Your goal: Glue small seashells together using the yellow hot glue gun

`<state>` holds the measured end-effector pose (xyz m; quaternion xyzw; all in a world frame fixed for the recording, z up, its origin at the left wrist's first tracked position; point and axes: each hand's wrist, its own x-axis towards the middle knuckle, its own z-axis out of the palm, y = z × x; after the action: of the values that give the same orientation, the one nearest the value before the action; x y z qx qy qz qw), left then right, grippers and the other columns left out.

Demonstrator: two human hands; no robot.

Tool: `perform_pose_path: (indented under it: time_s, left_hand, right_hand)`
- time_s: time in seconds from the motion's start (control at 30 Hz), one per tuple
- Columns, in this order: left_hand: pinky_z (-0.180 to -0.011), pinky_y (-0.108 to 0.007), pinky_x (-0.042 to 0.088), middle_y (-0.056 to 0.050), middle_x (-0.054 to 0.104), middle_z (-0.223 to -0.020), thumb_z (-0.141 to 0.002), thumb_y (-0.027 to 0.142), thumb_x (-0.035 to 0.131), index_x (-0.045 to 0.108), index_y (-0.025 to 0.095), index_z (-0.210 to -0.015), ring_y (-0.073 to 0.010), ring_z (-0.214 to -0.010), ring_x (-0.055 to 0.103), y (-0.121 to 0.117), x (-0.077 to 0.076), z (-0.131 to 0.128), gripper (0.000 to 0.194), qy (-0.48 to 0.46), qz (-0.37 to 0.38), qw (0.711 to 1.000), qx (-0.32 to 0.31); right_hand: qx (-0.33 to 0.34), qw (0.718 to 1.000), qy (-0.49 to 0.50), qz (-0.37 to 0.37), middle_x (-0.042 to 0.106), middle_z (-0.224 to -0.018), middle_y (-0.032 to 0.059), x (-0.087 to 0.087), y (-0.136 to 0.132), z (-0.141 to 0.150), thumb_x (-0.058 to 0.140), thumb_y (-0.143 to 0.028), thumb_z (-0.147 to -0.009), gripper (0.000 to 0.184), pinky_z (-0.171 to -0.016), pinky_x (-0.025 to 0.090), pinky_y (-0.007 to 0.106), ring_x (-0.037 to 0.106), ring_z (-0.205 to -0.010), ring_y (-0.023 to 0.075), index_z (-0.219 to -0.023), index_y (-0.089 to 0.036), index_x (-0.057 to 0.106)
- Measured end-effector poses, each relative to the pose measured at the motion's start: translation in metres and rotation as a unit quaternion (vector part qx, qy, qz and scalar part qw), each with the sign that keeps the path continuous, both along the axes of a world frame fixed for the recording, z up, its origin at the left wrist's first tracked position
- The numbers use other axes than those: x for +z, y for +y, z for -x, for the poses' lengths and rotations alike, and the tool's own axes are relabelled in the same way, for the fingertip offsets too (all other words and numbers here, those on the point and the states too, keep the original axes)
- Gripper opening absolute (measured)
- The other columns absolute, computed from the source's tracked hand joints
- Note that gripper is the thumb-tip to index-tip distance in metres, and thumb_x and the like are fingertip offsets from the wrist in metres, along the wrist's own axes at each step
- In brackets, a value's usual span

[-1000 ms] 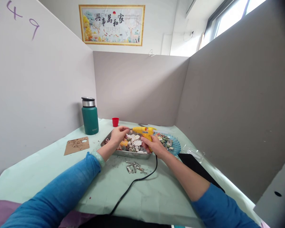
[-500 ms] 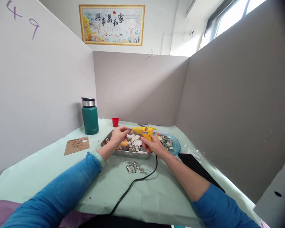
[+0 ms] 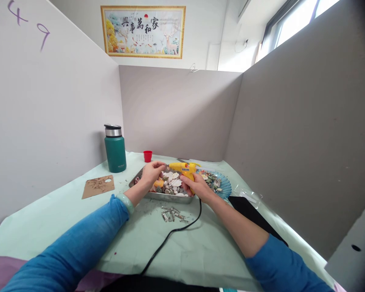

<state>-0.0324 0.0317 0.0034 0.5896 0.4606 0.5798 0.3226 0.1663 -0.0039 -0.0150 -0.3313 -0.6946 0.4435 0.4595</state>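
Note:
My right hand (image 3: 197, 187) is wrapped round the handle of a yellow glue gun (image 3: 185, 168), whose nozzle points left. A black cord (image 3: 170, 234) runs from its handle down to the table's near edge. At the nozzle tip, my left hand (image 3: 153, 171) has its thumb and fingers pinched together; whatever lies between them is too small to make out. Below both hands sits a metal tray (image 3: 170, 198) filled with shells (image 3: 174, 182) and stones. Several silver pins (image 3: 172, 213) lie in a loose pile in front of the tray.
A blue plate (image 3: 227, 187) with small shells stands right of the tray. Left are a green bottle (image 3: 115, 152), a red cup (image 3: 147, 156) and a stained cardboard piece (image 3: 97, 186). A black flat object (image 3: 255, 217) lies right. Grey panels (image 3: 182, 109) enclose the table.

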Motion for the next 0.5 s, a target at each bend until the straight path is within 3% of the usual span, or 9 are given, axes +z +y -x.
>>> perform_pose_path:
  time_s: [0.5]
  left_hand:
    - [-0.037, -0.019, 0.039, 0.003, 0.055, -0.044, -0.067, 0.031, 0.063, 0.064, 0.012, -0.079, -0.0092, -0.038, 0.049, 0.0011, -0.0009, 0.0, 0.022, 0.036, -0.004, 0.999, 0.011]
  right_hand:
    - [0.002, 1.0, -0.007, -0.002, 0.05, -0.048, -0.0028, -0.0009, 0.0016, -0.0001, 0.056, -0.052, -0.079, 0.04, -0.034, 0.03, 0.02, 0.041, -0.035, 0.0066, -0.06, -0.017, 0.051]
